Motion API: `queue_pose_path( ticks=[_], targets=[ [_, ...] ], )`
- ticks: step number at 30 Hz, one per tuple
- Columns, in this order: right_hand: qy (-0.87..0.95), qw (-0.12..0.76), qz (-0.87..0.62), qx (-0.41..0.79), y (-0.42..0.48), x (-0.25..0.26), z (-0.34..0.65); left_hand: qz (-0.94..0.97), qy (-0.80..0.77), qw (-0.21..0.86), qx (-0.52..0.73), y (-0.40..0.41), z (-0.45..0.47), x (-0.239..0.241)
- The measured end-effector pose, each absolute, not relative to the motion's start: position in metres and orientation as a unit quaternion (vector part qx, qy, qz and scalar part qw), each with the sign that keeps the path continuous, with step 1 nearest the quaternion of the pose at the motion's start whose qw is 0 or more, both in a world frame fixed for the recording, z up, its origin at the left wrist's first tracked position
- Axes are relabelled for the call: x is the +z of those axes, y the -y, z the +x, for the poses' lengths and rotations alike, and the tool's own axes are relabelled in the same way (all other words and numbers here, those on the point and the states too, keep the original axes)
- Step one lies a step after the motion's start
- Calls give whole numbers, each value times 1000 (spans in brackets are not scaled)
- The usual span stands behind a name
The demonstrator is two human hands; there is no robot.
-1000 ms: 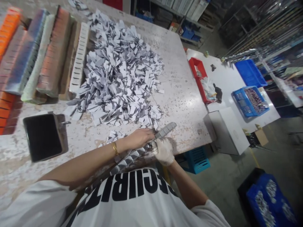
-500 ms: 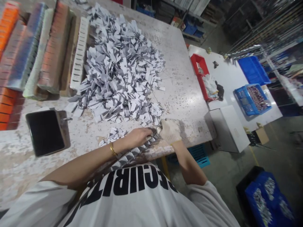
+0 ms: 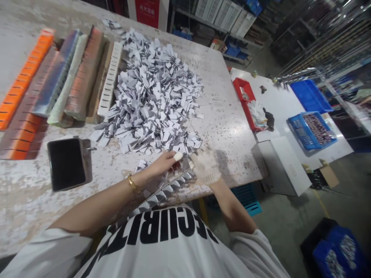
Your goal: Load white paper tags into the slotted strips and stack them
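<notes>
A factory workshop with shelving [image 3: 214, 15] and crates [image 3: 311, 96].

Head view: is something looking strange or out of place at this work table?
Yes, the hands do not match. The left hand is bare, with a white cover on one fingertip, while the right hand wears a white knit glove.

**Left hand** [image 3: 162, 164]: lifted from the strip, fingers now spread, white fingertip cap [image 3: 178, 156] newly showing. **Strip of folded grey-white tags** [image 3: 166, 188]: formerly reaching past the glove, now ending beside it along the worktop edge [image 3: 232, 178]. **Red sign** [image 3: 147, 12]: newly in view.
</notes>
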State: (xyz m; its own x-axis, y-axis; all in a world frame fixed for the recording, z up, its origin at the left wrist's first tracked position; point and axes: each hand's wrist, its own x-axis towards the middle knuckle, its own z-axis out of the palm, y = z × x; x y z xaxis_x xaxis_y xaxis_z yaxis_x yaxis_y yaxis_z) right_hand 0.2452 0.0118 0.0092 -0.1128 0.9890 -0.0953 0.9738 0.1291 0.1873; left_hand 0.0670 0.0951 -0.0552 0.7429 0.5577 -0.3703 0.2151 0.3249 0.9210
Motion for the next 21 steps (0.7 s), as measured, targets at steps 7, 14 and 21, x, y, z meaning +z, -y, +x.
queue_pose_path(
  ticks=[7,14,21],
  targets=[
    [-720,-80,688,46,12,8,239,461,-274,826,174,-85,57,-36],
    [-655,-286,669,-205,12,-7,244,592,-259,740,183,-79,39,-19],
    [-580,-368,676,-267,19,-18,240,667,-256,677,178,-68,35,-12]
  ],
)
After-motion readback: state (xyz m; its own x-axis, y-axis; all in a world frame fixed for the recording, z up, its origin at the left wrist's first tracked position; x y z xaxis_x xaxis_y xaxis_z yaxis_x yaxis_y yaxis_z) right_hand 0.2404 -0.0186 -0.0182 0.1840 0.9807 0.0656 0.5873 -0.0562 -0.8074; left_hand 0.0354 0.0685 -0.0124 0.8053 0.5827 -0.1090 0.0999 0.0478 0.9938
